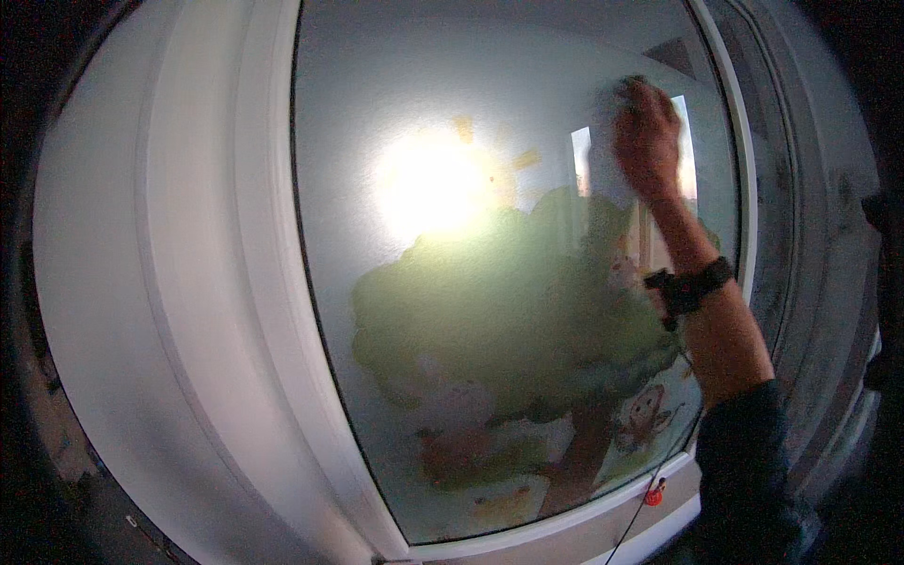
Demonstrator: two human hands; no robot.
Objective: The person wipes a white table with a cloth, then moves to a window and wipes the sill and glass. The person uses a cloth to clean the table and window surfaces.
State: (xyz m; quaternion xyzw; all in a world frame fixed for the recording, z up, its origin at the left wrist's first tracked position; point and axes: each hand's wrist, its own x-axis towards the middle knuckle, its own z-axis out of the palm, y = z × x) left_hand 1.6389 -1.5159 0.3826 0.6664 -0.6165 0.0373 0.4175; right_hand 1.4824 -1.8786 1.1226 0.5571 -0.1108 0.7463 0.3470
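The picture-covered glass pane (546,104) lies behind the right hand (648,137), its green tree (499,320) below and left of the grip; how much of that surface is done or left cannot be judged. The arm slants up from lower right, wrist nearly straight, fingers blurred; whether the grip holds anything I cannot tell.
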